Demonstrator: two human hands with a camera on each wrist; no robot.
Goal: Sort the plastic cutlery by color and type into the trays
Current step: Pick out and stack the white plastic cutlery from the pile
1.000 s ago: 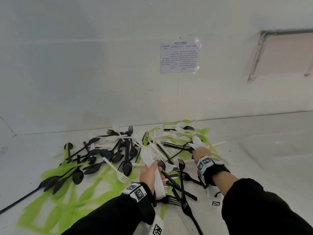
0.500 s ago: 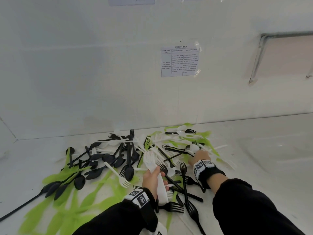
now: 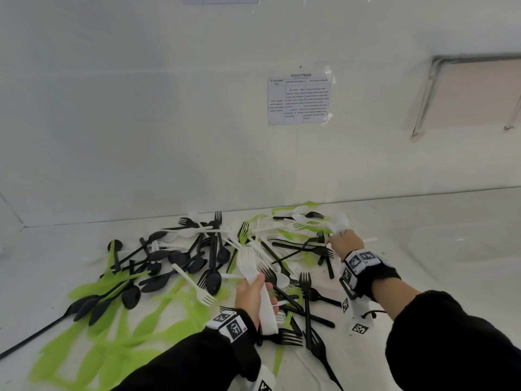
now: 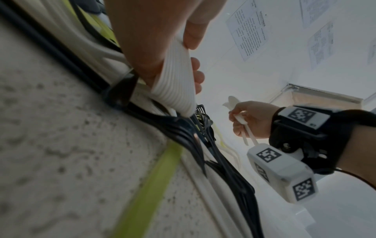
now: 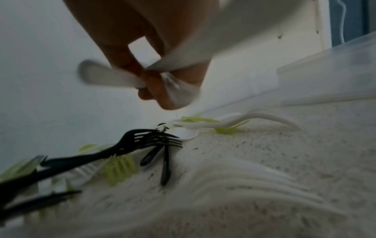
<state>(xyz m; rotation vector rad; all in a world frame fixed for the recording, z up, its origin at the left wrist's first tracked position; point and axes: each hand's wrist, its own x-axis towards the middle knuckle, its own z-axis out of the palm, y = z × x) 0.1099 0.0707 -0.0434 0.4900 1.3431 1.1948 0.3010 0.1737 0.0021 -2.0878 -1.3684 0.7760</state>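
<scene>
A mixed pile of black, white and green plastic forks and spoons (image 3: 214, 261) lies on the white table. My left hand (image 3: 253, 294) grips a stack of white forks (image 3: 249, 263) upright over the front of the pile; the left wrist view shows the nested handles (image 4: 177, 83) between thumb and fingers. My right hand (image 3: 345, 244) is at the pile's back right and pinches white spoons (image 3: 339, 221) lifted off the table. In the right wrist view the spoons (image 5: 105, 75) are blurred between its fingers, above black forks (image 5: 146, 140).
A translucent plastic container (image 5: 335, 64) stands to the right of the pile, faint in the head view (image 3: 451, 244). The white wall rises just behind the pile, with a printed sheet (image 3: 299, 100) on it. Green cutlery (image 3: 84, 348) spreads toward the front left.
My right hand has moved back and to the right, raising the white spoons. The left hand keeps the fork stack in about the same place.
</scene>
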